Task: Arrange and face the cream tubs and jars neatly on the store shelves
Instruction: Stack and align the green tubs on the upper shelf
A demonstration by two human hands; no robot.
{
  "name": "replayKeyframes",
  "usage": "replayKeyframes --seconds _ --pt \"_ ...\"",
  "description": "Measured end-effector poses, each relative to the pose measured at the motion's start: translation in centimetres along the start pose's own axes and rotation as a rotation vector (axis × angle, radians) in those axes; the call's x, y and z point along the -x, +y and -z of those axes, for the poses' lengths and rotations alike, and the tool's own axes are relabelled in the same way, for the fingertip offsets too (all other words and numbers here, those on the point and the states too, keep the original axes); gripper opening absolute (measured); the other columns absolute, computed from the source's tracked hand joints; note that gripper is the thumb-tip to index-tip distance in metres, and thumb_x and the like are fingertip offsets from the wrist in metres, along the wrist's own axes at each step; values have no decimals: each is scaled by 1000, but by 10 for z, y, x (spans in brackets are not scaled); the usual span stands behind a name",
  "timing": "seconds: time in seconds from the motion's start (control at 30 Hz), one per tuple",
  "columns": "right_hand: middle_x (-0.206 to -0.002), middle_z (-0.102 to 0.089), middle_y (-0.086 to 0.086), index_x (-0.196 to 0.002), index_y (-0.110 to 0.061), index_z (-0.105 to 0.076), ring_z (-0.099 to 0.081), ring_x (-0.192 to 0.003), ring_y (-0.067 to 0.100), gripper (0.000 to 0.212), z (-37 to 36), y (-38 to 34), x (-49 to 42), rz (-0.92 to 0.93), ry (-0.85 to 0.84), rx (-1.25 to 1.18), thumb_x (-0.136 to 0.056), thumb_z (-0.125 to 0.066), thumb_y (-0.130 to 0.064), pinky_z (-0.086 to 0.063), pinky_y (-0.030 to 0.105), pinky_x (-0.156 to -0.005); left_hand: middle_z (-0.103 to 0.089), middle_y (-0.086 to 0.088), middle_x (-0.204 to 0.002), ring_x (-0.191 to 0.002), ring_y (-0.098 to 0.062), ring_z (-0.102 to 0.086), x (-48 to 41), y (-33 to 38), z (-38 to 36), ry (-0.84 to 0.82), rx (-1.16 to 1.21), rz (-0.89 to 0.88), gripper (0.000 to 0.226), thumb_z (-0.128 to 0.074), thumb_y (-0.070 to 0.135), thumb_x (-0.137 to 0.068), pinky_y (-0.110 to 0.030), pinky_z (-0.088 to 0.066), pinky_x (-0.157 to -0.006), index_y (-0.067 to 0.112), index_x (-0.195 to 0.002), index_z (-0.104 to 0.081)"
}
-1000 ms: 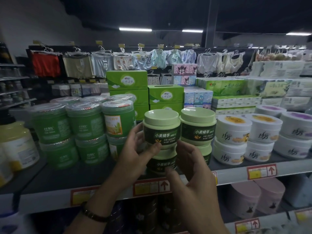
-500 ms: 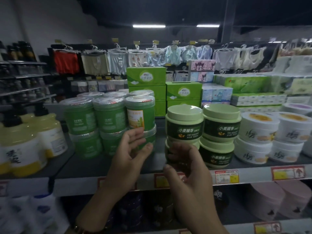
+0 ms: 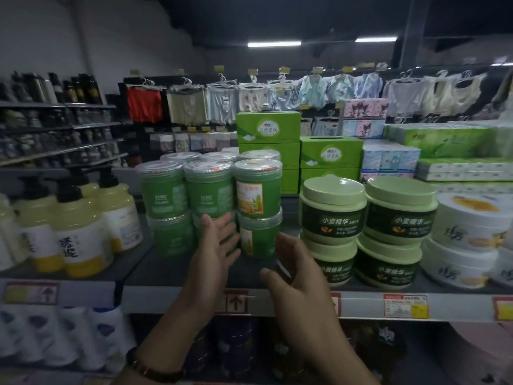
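Now reaching with straight-fingered left hand (image 3: 216, 245) and loosely curled right hand (image 3: 291, 269), both empty, toward the lower green jar (image 3: 261, 237) on the shelf (image 3: 172, 276); next, likely gripping, turning its label frontward.

Clear-lidded green jars (image 3: 208, 190): upright, stacked two high, three columns across the front, directly behind the left fingers (image 3: 222, 229). The rightmost column faces orange-yellow labels forward. Its lower jar (image 3: 258, 240) stands between the left fingers and right fingers (image 3: 288, 240); contact not discernible. Dark-green tubs (image 3: 330, 215): pale-green lids, two stacks of two, labels forward, just right of the right fingers. White tubs (image 3: 469, 220): stacked, farther right.
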State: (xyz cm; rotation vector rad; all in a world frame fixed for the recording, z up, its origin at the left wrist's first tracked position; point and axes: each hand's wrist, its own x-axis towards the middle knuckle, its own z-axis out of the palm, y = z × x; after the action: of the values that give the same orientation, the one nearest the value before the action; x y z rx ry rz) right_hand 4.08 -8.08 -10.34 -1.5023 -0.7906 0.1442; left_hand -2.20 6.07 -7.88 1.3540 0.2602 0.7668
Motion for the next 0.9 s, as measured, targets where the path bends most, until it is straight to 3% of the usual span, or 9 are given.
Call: replayKeyframes --seconds 0.1,0.17,0.23,0.37,0.53,0.63,0.73,0.9 --pt "-114 -68 -40 -135 -36 -59 -62 -114 -14 53 -11 3 -11 -21 27 -13 -89 -68 -12 -46 17 -96 -46 -7 -159 -145 -21 -45 -8 -1 1 -21 79 43 92 -23 74 -85 -45 -31 -123 18 -155 -43" --pt "-112 -68 -40 -133 -37 -59 -63 -112 -14 52 -17 2 -16 -22 58 -21 -85 -65 -18 -47 19 -95 -47 -4 -160 -146 -16 -44 -12 -3 3 -58 71 50 92 -17 75 -90 -44 -28 -125 17 -158 -40" --pt "-106 -65 -48 -124 -43 -58 -62 -108 -19 45 -22 -1 -21 -28 62 -4 -92 -66 -12 -47 18 -92 -49 3 -158 -144 -9 -46 -15 -4 3 -104 66 47 91 -13 75 -92 -39 -29 -123 19 -159 -39" --pt "-108 -66 -46 -122 -49 -56 -63 -110 -15 49 -32 -4 -31 -30 84 12 -94 -64 -10 -49 22 -94 -70 20 -128 -123 6 -61 -16 -1 -1 -170 82 2 74 -22 75 -85 -22 -42 -100 33 -138 -53" --pt "-117 -75 -22 -122 -49 -56 -70 -112 -2 47 -39 -10 -40 -38 118 3 -82 -61 -26 -57 40 -104 -74 5 -128 -125 -10 -66 -12 4 -6 -183 142 -33 66 -25 67 -91 -24 -54 -102 27 -133 -56" --pt "-113 -76 -25 -119 -54 -56 -70 -111 -2 46 -38 -10 -44 -57 116 9 -80 -62 -31 -57 42 -105 -75 6 -126 -124 -11 -67 -9 4 -8 -212 161 -54 58 -27 66 -92 -20 -56 -94 31 -127 -59" --pt "-117 -76 -22 -132 -48 -55 -71 -113 0 56 -39 -11 -45 -77 115 -12 -79 -63 -32 -57 44 -106 -74 2 -129 -126 -14 -66 -8 1 -9 -205 171 -63 57 -32 67 -95 -20 -55 -92 32 -129 -60" --pt "-114 -78 -19 -126 -44 -59 -74 -109 4 51 -40 -5 -50 -83 159 -2 -80 -65 -25 -58 47 -103 -68 -5 -139 -132 -22 -63 -4 -4 -14 -215 201 -52 87 -55 82 -79 -41 -46 -109 27 -146 -49"
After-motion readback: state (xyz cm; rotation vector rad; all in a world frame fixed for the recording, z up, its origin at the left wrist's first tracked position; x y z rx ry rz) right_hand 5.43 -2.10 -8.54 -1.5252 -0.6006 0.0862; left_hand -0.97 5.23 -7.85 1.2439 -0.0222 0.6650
